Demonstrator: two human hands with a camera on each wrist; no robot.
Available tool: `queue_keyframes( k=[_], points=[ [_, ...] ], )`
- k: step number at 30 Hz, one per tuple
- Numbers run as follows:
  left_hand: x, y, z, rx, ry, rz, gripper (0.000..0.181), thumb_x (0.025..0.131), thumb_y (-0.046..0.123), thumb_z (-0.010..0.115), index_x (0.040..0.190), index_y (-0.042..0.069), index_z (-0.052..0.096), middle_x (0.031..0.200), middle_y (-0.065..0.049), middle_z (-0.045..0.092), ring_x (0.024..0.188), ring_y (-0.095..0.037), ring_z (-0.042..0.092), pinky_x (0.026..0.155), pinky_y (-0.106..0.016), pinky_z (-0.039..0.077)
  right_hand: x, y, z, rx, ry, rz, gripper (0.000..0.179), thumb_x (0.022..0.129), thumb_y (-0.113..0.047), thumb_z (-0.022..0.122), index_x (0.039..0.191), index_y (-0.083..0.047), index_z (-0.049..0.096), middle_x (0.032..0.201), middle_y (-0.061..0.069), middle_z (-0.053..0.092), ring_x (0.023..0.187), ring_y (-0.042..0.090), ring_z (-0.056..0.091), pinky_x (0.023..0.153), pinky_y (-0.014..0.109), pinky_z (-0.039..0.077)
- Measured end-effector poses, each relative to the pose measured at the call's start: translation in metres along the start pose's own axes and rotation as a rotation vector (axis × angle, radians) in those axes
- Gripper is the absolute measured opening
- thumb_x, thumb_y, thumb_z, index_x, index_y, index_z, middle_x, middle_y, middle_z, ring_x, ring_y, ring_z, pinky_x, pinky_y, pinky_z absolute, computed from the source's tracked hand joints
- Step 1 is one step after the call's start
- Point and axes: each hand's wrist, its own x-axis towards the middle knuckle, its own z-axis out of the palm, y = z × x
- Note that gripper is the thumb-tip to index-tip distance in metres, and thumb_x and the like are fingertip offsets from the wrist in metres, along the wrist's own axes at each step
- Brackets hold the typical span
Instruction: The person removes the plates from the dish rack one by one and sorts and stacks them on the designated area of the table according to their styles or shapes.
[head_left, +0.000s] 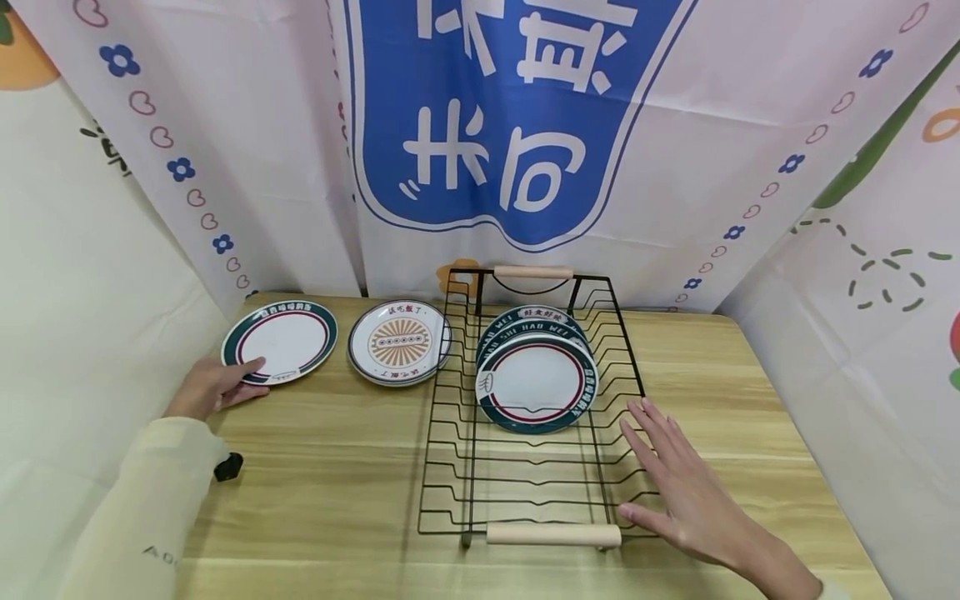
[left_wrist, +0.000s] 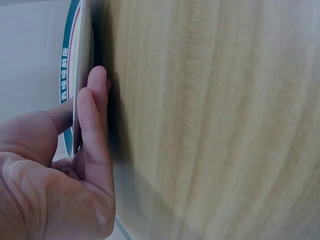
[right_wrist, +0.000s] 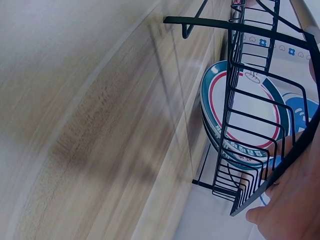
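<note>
At the far left, my left hand [head_left: 206, 388] pinches the near-left edge of a green-rimmed plate [head_left: 281, 340], thumb on top and fingers underneath. In the left wrist view those fingers [left_wrist: 95, 125] run flat along the plate's underside, just over the table. My right hand [head_left: 693, 496] is spread, its fingers straight, at the right side of a black wire dish rack [head_left: 525, 482]; whether it touches the wire I cannot tell. Several green-rimmed plates [head_left: 534, 382] lean one behind another in the rack's far half. The right wrist view shows these plates [right_wrist: 245, 115] through the wires.
White plates with an orange sunburst [head_left: 400, 343] lie stacked flat between the left plate and the rack. Wooden handles [head_left: 553, 534] cap the rack's near and far ends. Printed cloth [head_left: 300, 167] hangs behind and at both sides of the wooden table [head_left: 322, 500].
</note>
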Motion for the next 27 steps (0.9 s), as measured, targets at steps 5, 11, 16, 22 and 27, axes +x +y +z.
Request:
queue_keyframes(
  k=[5, 11, 16, 22, 27],
  points=[
    [0.0, -0.002, -0.001, 0.083, -0.029, -0.017, 0.034, 0.111, 0.025, 0.056, 0.097, -0.005, 0.049, 0.061, -0.008, 0.071, 0.057, -0.014, 0.074, 0.061, -0.021, 0.06, 0.0, 0.0, 0.0, 0.0, -0.004, 0.005, 0.098, 0.094, -0.059, 0.068, 0.16, 0.006, 0.035, 0.171, 0.027, 0.023, 0.16, 0.044, 0.015, 0.132, 0.036, -0.006],
    [0.016, -0.012, -0.006, 0.361, 0.059, 0.055, 0.049, 0.104, 0.042, 0.065, 0.089, -0.004, 0.059, 0.059, -0.002, 0.069, 0.054, -0.012, 0.072, 0.057, -0.025, 0.059, 0.0, 0.001, 0.001, 0.006, -0.004, 0.01, 0.099, 0.093, -0.058, 0.069, 0.161, 0.005, 0.035, 0.171, 0.028, 0.023, 0.16, 0.045, 0.015, 0.132, 0.037, -0.006],
    [-0.001, -0.006, -0.006, 0.753, 0.165, 0.171, 0.061, 0.101, 0.06, 0.061, 0.08, 0.003, 0.066, 0.06, 0.0, 0.069, 0.057, -0.014, 0.072, 0.06, -0.03, 0.049, 0.0, 0.002, 0.0, 0.01, 0.004, 0.012, 0.098, 0.094, -0.058, 0.068, 0.161, 0.005, 0.034, 0.173, 0.023, 0.019, 0.16, 0.045, 0.016, 0.132, 0.039, -0.003],
    [-0.021, 0.006, -0.009, 0.926, 0.198, 0.206, 0.064, 0.103, 0.062, 0.053, 0.071, 0.009, 0.066, 0.059, -0.001, 0.066, 0.06, -0.02, 0.066, 0.064, -0.04, 0.043, 0.0, 0.002, 0.001, 0.017, 0.02, 0.002, 0.096, 0.098, -0.063, 0.061, 0.16, 0.006, 0.035, 0.172, 0.026, 0.022, 0.16, 0.045, 0.017, 0.132, 0.038, -0.004],
    [-0.026, 0.015, -0.014, 0.965, 0.181, 0.228, 0.068, 0.106, 0.061, 0.047, 0.068, 0.009, 0.066, 0.058, -0.002, 0.062, 0.059, -0.02, 0.06, 0.062, -0.041, 0.041, 0.0, 0.001, 0.0, 0.027, -0.002, 0.015, 0.098, 0.096, -0.06, 0.065, 0.161, 0.005, 0.034, 0.171, 0.027, 0.022, 0.16, 0.044, 0.014, 0.132, 0.04, -0.004]
  ],
)
